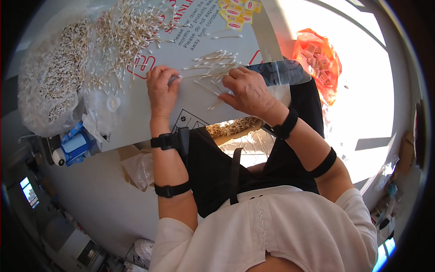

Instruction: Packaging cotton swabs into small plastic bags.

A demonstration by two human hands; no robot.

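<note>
Both my hands work low over a grey printed tabletop sheet (136,97). My left hand (161,88) is closed, thumb and fingers pressed together around a small greyish item (172,80) that I cannot make out. To its right, my right hand (247,90) has its fingers bent and pinched; what they hold, if anything, is hidden. Several loose cotton swabs (213,61) with white tips lie between and just beyond my hands, some reaching under the right fingers. Beside the right hand lies a dark see-through plastic piece (283,72) with a rounded end.
A large heap of cotton swabs (127,36) spreads at the far left, next to a clear bag (59,77) full of them. Yellow-and-white labels (235,16) lie at the far edge. An orange bag (319,61) holds small packets. A blue-and-white device (74,147) sits at the left corner.
</note>
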